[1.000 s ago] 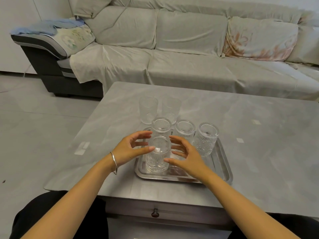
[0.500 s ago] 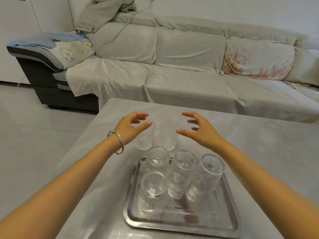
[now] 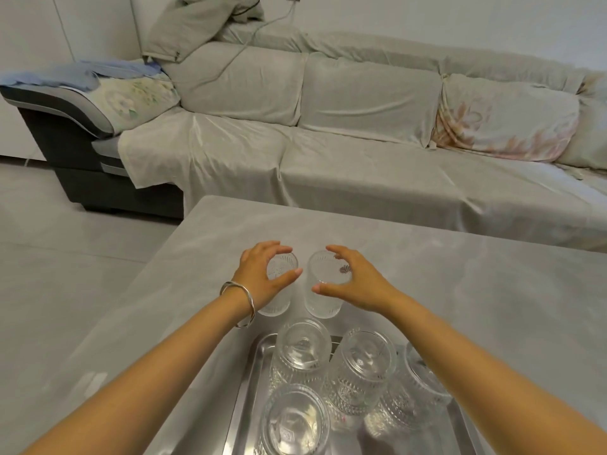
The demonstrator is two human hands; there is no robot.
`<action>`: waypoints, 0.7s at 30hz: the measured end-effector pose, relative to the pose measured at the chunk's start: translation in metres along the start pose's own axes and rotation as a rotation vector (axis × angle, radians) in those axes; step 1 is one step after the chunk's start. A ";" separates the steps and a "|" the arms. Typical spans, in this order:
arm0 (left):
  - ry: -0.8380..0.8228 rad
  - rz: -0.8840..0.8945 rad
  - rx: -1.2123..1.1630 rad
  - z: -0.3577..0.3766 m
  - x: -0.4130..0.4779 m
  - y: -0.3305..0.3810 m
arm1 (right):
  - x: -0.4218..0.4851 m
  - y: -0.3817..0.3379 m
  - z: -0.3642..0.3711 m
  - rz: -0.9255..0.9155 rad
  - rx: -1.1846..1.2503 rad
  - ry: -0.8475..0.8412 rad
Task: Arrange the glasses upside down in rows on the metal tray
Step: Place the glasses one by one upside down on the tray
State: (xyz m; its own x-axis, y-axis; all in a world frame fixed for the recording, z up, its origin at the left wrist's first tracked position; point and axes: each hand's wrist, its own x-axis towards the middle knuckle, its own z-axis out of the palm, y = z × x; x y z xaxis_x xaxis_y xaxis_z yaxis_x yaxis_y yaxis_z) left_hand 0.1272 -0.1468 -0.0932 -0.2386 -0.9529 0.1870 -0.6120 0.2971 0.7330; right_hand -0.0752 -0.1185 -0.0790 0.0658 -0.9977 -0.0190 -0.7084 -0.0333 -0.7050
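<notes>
Two clear patterned glasses stand upright on the table just beyond the metal tray (image 3: 247, 382). My left hand (image 3: 259, 277) curls over the rim of the left glass (image 3: 275, 305), thumb and fingers on its sides. My right hand (image 3: 356, 284) wraps the rim of the right glass (image 3: 323, 302) in the same way. On the tray, several glasses stand upside down: three in the back row (image 3: 303, 353) (image 3: 361, 366) (image 3: 423, 372) and one in front at the left (image 3: 295, 418). My right forearm partly hides the back right glass.
The grey table (image 3: 460, 290) spreads wide to the right and left of the tray. A sofa (image 3: 361, 159) covered in pale cloth runs behind the table's far edge. Grey floor lies to the left.
Both hands left the front glass on the tray, reached forward past the tray and came down onto the rims of the two upright glasses. The camera has tilted closer.
</notes>
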 end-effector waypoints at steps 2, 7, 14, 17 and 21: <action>-0.005 0.007 -0.008 0.000 0.000 -0.001 | 0.001 -0.001 0.001 -0.022 -0.026 0.017; 0.005 0.003 -0.001 -0.005 -0.006 0.007 | -0.007 -0.005 -0.002 -0.057 -0.026 0.092; 0.037 0.110 -0.110 -0.019 -0.025 0.039 | -0.038 -0.038 -0.044 -0.067 0.380 0.354; -0.029 0.121 -0.324 -0.028 -0.037 0.068 | -0.060 -0.063 -0.062 -0.099 0.662 0.314; -0.139 0.066 -0.705 -0.040 -0.057 0.102 | -0.088 -0.083 -0.069 -0.144 0.941 0.219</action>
State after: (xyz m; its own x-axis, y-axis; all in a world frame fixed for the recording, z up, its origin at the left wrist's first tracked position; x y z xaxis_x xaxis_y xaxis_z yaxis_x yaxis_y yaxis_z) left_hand 0.1083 -0.0641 -0.0030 -0.3802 -0.9042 0.1947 0.0277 0.1993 0.9795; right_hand -0.0712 -0.0326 0.0300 -0.0920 -0.9799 0.1768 0.1530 -0.1894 -0.9699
